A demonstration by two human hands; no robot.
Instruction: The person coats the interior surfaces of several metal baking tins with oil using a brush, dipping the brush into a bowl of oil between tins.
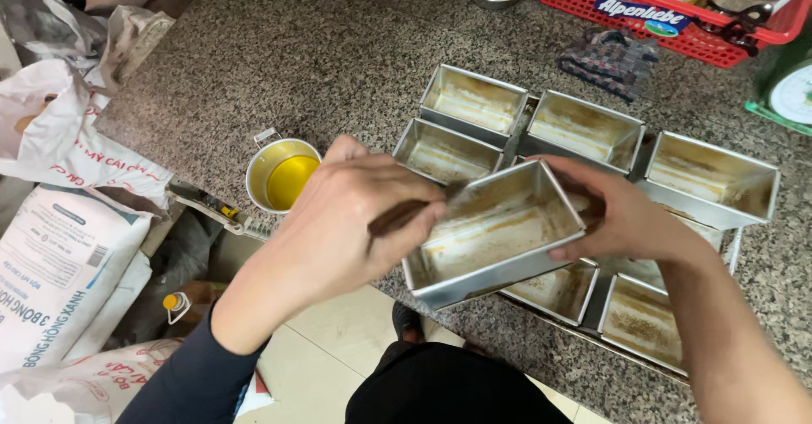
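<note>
The right hand [626, 217] grips a shiny rectangular metal loaf tin [495, 234], tilted above the speckled granite tabletop [338, 52] near its front edge, fingers clamped on the far end wall. The left hand [342, 225] has fingers closed around a brown brush handle [406, 212] (bristles blurred) reaching inside. Similar tins [474, 102] crowd behind; a cup of yellow oil [283, 174] stands just left.

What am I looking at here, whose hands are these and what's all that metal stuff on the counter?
This is one picture from a camera worn on a person's head, looking down at their own bare hands. The right hand holds a rectangular metal loaf tin tilted up. The left hand grips a brush handle reaching into that tin. More empty tins lie on the speckled stone counter, beside a small cup of yellow oil and a red basket.
</note>
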